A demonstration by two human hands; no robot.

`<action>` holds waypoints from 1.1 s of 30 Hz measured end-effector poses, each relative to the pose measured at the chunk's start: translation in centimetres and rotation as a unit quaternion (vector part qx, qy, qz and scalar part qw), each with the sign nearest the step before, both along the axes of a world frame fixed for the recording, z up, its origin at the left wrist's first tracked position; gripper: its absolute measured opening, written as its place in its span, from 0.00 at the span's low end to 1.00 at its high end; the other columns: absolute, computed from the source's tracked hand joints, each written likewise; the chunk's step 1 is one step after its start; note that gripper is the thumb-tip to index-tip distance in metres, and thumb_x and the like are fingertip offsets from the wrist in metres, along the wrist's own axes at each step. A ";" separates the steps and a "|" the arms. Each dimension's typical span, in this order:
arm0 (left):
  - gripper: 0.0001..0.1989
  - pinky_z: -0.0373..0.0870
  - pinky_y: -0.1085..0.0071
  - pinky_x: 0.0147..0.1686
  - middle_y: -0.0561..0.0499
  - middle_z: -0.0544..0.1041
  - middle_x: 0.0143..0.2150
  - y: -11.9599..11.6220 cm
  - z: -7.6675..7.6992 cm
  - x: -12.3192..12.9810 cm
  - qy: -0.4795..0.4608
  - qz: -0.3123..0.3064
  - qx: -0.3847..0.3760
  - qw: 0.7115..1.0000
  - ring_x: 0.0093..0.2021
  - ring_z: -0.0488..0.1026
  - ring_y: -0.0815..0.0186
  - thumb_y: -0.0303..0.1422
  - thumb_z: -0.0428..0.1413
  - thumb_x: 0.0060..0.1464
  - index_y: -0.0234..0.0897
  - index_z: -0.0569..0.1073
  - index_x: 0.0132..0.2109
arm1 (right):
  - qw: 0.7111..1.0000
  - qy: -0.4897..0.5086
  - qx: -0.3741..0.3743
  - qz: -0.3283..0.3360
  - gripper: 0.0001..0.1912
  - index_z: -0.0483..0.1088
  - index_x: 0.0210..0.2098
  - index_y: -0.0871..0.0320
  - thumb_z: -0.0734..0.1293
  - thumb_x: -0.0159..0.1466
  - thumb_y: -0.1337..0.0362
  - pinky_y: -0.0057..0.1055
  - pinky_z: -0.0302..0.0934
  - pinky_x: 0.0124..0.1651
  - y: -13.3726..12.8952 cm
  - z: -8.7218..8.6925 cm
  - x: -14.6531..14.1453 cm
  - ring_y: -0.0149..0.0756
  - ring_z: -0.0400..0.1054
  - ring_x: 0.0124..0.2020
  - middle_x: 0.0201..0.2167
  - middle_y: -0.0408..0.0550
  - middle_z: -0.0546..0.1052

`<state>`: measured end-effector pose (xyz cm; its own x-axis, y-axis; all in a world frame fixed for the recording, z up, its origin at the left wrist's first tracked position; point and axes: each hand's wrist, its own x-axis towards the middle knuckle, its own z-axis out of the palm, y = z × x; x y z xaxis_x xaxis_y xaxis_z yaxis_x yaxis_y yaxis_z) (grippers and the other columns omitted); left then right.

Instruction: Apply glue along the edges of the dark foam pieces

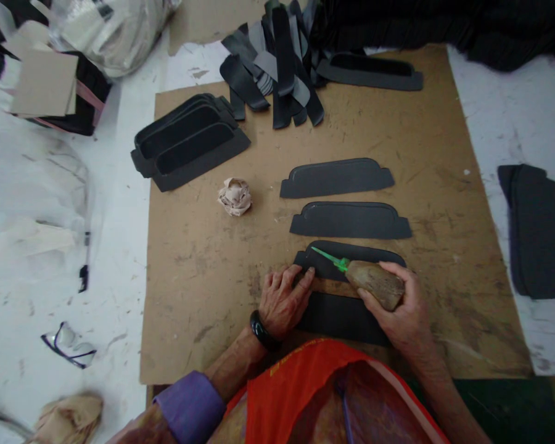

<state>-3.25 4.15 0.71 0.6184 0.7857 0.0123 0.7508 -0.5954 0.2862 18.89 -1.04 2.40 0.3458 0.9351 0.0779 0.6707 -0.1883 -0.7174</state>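
Over the right end of the third dark-grey, flat, shaped piece [324, 266], the right hand [409, 305] is wrapped around a worn, brownish, rounded bottle [379, 287] with a slender bright-green nozzle [330, 258]. The nozzle points left across that piece, its tip near the upper edge; whether it touches cannot be told. The left hand [282, 299], with a glossy black bracelet [263, 332] at its wrist, lies palm down and grips nothing, fingers slightly spread, its thumb and fingertips at the piece's left end.

Just below, a fourth dark-grey piece [337, 317] lies partly under both hands. Beyond the nozzle, two similar pieces [350, 222] lie in a row, a thin line following their curved upper edges. A crumpled beige wad [235, 197] sits to their left on the brown board [203, 259], with stacked dark pieces [189, 151] farther up and a heap of black and grey strips [277, 74] behind.

Too hard a squeeze could likely push the bottle's contents past the edge onto the board. Light pressure from the left fingers might let the piece skid under the nozzle, and a dipping right wrist could drag the fourth piece askew or smear it.
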 end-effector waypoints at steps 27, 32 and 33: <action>0.20 0.61 0.59 0.42 0.44 0.67 0.51 0.3 -0.2 0.0 0.012 0.003 -0.011 1.000 0.47 0.63 0.56 0.33 0.50 0.56 0.43 0.66 0.56 | 0.996 -0.011 -0.027 -0.082 0.25 0.63 0.47 0.56 0.70 0.51 0.58 0.41 0.62 0.48 -1.8 0.4 1.8 0.42 0.66 0.44 0.43 0.49 0.70; 0.20 0.61 0.58 0.42 0.44 0.67 0.52 0.3 -0.3 0.0 0.017 -0.002 -0.005 1.000 0.46 0.63 0.55 0.33 0.51 0.55 0.44 0.66 0.56 | 0.996 -0.014 -0.021 -0.090 0.25 0.63 0.47 0.56 0.70 0.51 0.58 0.42 0.61 0.49 -2.4 0.3 2.3 0.43 0.66 0.45 0.43 0.50 0.71; 0.21 0.61 0.58 0.42 0.44 0.67 0.52 0.3 -0.4 0.0 0.018 -0.002 -0.003 1.000 0.46 0.63 0.55 0.33 0.51 0.55 0.44 0.66 0.56 | 0.995 -0.016 -0.021 -0.093 0.25 0.63 0.47 0.56 0.70 0.51 0.58 0.42 0.61 0.49 -2.5 0.4 2.4 0.43 0.66 0.45 0.43 0.50 0.71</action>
<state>-3.29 4.42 0.35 0.6217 0.7831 -0.0144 0.7579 -0.5969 0.2631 21.33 -3.52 2.75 0.5112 0.8578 0.0542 0.6438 -0.3404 -0.6853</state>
